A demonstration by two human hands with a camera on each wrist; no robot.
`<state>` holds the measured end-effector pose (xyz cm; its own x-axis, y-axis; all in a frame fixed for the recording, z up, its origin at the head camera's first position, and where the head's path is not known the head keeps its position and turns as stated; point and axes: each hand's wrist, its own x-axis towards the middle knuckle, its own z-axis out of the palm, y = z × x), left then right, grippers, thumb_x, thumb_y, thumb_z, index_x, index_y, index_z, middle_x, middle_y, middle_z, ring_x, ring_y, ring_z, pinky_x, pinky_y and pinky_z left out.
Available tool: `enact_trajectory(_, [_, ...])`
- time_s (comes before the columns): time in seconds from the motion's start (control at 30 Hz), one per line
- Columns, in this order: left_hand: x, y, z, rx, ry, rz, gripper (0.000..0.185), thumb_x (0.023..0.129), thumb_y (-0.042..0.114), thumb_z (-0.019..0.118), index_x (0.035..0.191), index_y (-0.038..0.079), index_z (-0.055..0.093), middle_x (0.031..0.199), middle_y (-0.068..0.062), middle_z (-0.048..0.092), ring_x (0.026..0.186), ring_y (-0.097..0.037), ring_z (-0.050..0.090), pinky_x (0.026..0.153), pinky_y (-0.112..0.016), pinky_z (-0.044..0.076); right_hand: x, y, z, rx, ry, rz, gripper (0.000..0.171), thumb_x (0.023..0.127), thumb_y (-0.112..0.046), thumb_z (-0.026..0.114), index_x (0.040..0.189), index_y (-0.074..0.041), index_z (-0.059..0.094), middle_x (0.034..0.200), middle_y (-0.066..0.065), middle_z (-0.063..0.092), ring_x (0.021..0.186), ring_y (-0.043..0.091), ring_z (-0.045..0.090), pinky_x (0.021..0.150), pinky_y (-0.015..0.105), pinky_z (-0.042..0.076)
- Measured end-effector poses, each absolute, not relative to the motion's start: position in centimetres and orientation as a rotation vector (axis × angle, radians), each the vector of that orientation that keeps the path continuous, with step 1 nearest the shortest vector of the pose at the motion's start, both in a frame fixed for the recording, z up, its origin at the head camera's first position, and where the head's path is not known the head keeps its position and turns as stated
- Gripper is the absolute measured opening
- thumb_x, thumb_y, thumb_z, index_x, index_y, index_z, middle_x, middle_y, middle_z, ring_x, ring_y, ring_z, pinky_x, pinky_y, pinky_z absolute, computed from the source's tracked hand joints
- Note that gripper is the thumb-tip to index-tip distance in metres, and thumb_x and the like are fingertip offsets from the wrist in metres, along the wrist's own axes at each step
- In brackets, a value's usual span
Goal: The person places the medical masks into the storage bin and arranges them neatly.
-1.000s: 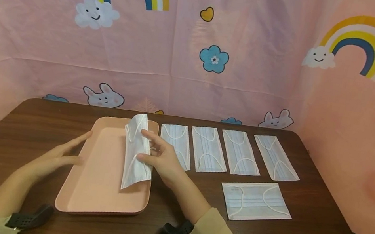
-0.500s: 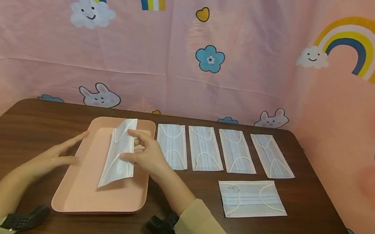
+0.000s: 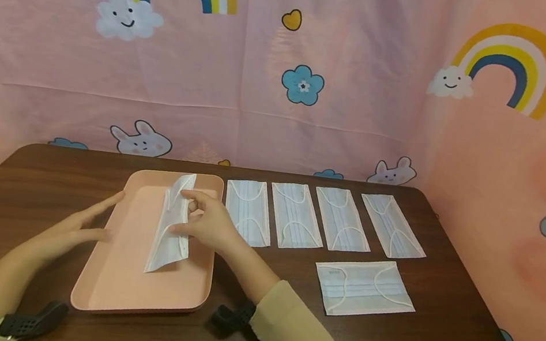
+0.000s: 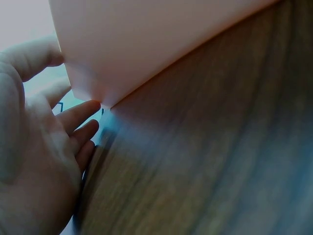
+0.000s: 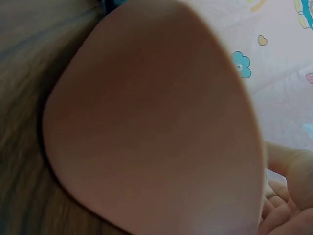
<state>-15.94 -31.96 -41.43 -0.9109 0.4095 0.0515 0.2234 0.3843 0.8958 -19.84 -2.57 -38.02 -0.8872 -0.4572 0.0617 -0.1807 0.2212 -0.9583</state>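
In the head view my right hand (image 3: 210,223) pinches a white pleated face mask (image 3: 171,232) by its right long edge, thumb and index finger spread along it. The mask is tilted, its lower left edge close over the floor of a shallow pink tray (image 3: 120,289). My left hand (image 3: 61,237) lies along the tray's left rim with fingers extended, fingertips right at the edge. The left wrist view has those loosely spread fingers (image 4: 80,115) beside the tray's outer wall. In the right wrist view the tray's wall (image 5: 156,122) hides the mask and much of my right hand (image 5: 288,196).
Several more masks lie flat right of the tray: a back row including a near one (image 3: 248,213) and a far right one (image 3: 393,227), plus one turned sideways (image 3: 365,288) in front. All rest on a dark wooden table (image 3: 277,287). A printed pink cloth (image 3: 202,79) hangs behind.
My right hand has carried the mask leftward and lower over the tray, mostly in the first half second. My left hand stays at the tray's rim. The head view has shifted slightly.
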Motion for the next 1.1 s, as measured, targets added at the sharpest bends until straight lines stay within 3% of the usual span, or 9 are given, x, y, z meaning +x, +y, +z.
enact_trajectory(0.37, [-16.0,-31.9,-41.1,0.563,2.456,1.554,0.075,0.093,0.006,0.054,0.155,0.016,0.013,0.159,0.004,0.009,0.141,-0.022,-0.003,0.096,-0.074,-0.002,-19.9,-2.7,-37.3,-0.632,2.432,-1.474,0.067,0.07,-0.012,0.087,0.13,-0.008,0.058,0.08,-0.005,0.052,0.055,0.003,0.048,0.054,0.019,0.04])
enact_trajectory(0.67, [-16.2,-32.0,-41.2,0.601,2.464,1.561,0.073,0.094,0.005,0.053,0.155,0.016,0.014,0.157,0.013,0.011,0.142,-0.025,-0.003,0.099,-0.071,-0.005,-19.7,-3.0,-37.3,-0.646,2.544,-1.297,0.065,0.07,-0.02,0.087,0.129,-0.011,0.06,0.076,-0.01,0.057,0.065,0.002,0.055,0.06,0.018,0.044])
enact_trajectory(1.0, [-16.3,-31.9,-41.2,0.534,2.445,1.555,0.074,0.095,0.009,0.054,0.155,0.016,0.013,0.16,0.0,0.007,0.142,-0.029,-0.003,0.099,-0.071,-0.001,-19.1,-4.0,-37.5,-0.65,2.77,-0.919,0.061,0.068,-0.035,0.087,0.123,-0.02,0.065,0.078,-0.02,0.061,0.077,-0.001,0.055,0.069,0.018,0.042])
enact_trajectory(1.1, [-16.1,-32.0,-41.3,0.535,2.441,1.554,0.074,0.095,0.008,0.054,0.155,0.017,0.012,0.16,0.002,0.008,0.141,-0.02,-0.001,0.098,-0.072,0.0,-18.8,-4.3,-37.6,-0.617,2.799,-0.851,0.061,0.067,-0.037,0.087,0.122,-0.023,0.066,0.079,-0.02,0.062,0.078,-0.002,0.055,0.069,0.019,0.042])
